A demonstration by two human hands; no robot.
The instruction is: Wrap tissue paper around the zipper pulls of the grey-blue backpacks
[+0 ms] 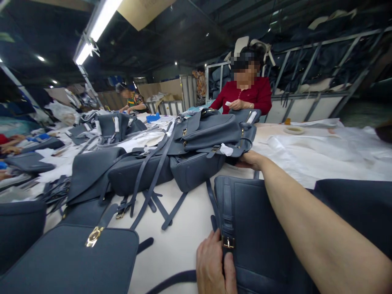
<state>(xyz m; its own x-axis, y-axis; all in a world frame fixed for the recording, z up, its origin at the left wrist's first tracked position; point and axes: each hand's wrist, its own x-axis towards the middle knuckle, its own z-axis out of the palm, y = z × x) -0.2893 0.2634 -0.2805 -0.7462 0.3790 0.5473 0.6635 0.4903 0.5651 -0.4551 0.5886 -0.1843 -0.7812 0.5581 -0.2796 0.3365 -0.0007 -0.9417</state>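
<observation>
Several slate-blue leather bags [196, 171] — heaped just beyond the right hand [251, 160]

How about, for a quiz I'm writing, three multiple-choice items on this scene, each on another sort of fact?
1. Where is the left hand?
A. On the dish
B. On a strap by a buckle
C. On the red sleeve

2. What colour are the bags?
A. Red
B. White
C. Dark blue-grey

3. What covers the right hand and the left hand?
A. Nothing, both are bare
B. Cloth gloves
C. Rubber gloves

B: the left hand sits on the strap just below the buckle.
C: the bags piled on the table and lying nearest the hands are all dark blue-grey.
A: bare skin shows on both hands, with no glove on either.
</observation>
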